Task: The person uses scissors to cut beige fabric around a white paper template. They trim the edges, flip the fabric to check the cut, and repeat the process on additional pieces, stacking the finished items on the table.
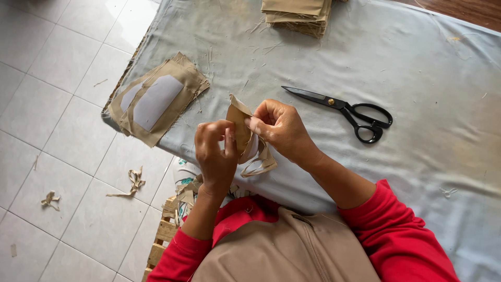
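A small tan fabric piece [241,128] is held up above the near edge of the table [417,68], between both hands. It is pinched at its upper part by the closed fingers of the right hand [279,128], and its lower side is gripped by the fingers of the left hand [215,151], which are curled around it. Loose tan strips are seen hanging from the piece below the hands.

The table is covered with a grey cloth. Black scissors [347,110] are laid on it to the right of the hands, closed and well apart from them. To the left, a stack of tan pieces with a pale lining patch on top [156,99] is placed near the table corner. Another stack of folded tan fabric [297,14] is seen at the far edge. Fabric scraps [134,180] are scattered on the tiled floor [47,78].
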